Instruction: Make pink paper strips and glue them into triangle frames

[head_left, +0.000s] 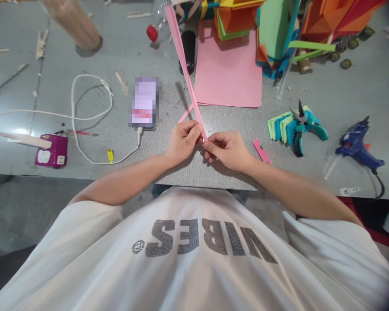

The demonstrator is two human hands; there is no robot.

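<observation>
Both hands meet over the front of the grey table, pinching the near end of a long pink paper strip [185,69]. My left hand [184,137] is closed, thumb and forefinger gripping the strip just above its end. Closed too is my right hand [227,149], its fingertips at the strip's very tip. From there the strip rises away toward the back of the table, and a shorter pink piece [186,113] sticks out to the left above my left hand. The exact fold between the fingertips is hidden. Behind the hands lie pink paper sheets [228,77].
A phone [145,101] with a white cable lies left, near a purple charger block [52,150]. To the right are a pink cutter [262,151], pliers [300,125], folded green and blue strips [280,129] and a blue glue gun [358,142]. Colourful paper shapes [275,26] stand behind.
</observation>
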